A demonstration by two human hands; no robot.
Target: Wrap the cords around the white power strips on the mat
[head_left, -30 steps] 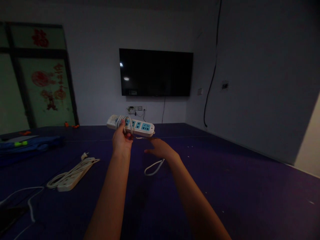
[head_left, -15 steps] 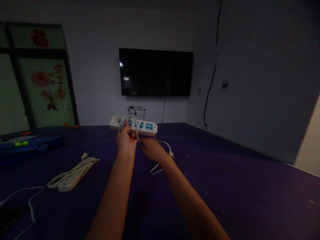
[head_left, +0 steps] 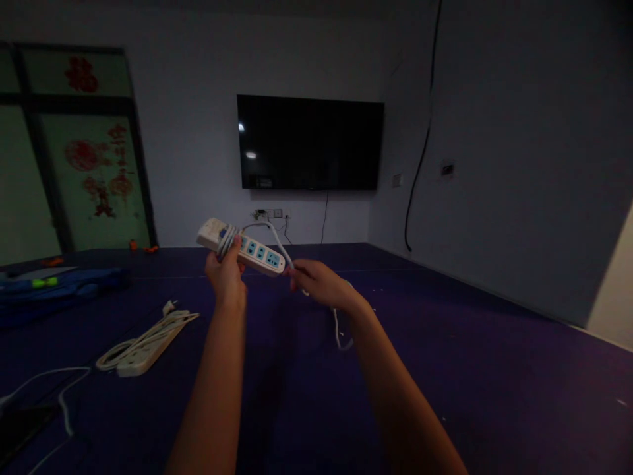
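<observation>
A white power strip (head_left: 260, 254) with blue socket faces is held up in front of me, its right end tilted down. My left hand (head_left: 227, 270) grips it near its left end, thumb on top, over several turns of cord wound around the body. From those turns the white power cord (head_left: 277, 239) arcs over to the right. My right hand (head_left: 321, 282) is closed on this cord just past the strip's right end. A loose length of the cord hangs below my right wrist, partly hidden by it.
On the purple surface (head_left: 306, 409) at left lies a second power strip (head_left: 143, 353) with its cord bundled on it. Beyond are a blue cloth item (head_left: 84, 285) and small orange objects. A white cable and a dark flat object sit lower left. A television (head_left: 311, 143) hangs ahead.
My right hand has moved right, drawing the cord out from the strip. My left hand has shifted left with the strip, which now slopes down to the right.
</observation>
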